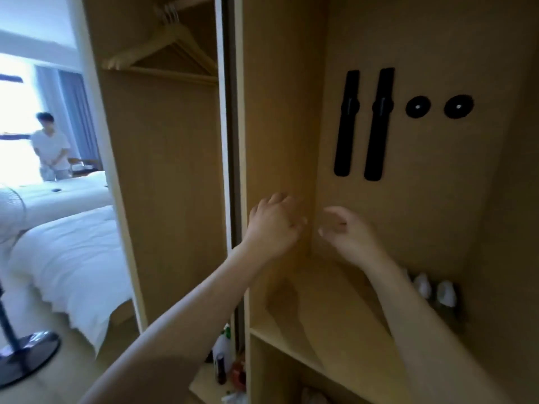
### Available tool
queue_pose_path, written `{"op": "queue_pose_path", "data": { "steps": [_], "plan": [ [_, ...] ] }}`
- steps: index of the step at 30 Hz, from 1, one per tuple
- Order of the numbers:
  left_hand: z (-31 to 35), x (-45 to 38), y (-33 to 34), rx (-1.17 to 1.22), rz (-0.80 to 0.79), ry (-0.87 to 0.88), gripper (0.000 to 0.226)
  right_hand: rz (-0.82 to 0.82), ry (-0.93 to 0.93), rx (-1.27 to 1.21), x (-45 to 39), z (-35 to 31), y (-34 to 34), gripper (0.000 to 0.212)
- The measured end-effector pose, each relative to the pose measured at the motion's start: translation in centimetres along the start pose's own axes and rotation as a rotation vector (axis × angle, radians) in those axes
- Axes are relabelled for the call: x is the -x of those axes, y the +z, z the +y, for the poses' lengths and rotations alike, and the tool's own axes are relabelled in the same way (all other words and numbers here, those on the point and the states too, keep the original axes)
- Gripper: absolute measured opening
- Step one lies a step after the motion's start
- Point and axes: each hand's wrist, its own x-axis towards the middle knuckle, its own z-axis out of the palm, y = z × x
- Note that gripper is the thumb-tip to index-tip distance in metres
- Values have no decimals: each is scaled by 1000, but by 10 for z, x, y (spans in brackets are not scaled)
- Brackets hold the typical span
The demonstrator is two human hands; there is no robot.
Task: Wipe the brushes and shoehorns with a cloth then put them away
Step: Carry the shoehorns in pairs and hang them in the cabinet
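**A:** What are you seeing in the wardrobe?

**B:** I'm looking at the back panel (408, 199). Two long black pieces, which I'm taking to be the shoehorns (363, 123), are hanging there side by side, just apart, long axis upright. Right of them two round black discs (439, 107) are sitting on the same panel, possibly brushes or only their mounts; I cannot tell.

**A:** And the hands?

**B:** Both are hovering low in the near left corner, above the shelf (335, 316). The left hand (272, 225) is loosely curled against the side wall and holding nothing. The right hand (348, 234) is also relaxed, fingers bent a little, holding nothing. I'm seeing no cloth anywhere.

**A:** So which hand is going up?

**B:** I'm judging the right one. The shoehorns are lying above and slightly right of its fingers, with the lower ends of the shoehorns nearest. Since they're hanging upright, a grip across the narrow width looks more natural than one along the length.

**A:** Anything else nearby?

**B:** Small white bottles (434, 290) are standing at the far right of the shelf.
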Motion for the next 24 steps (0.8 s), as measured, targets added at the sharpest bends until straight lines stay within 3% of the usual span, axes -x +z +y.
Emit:
{"op": "queue_pose_path", "data": {
  "steps": [11,16,24],
  "plan": [
    [-139,141,-107,-63,201,-269,41,-275,-147,-82,68,-128,153,49],
    [-212,217,-174,-86,245,-439,46,-348,-257,-163,110,-203,243,49],
    [-318,333,-259,-69,332,-669,49,-594,-345,-207,167,-299,377,47]
  ]
}}
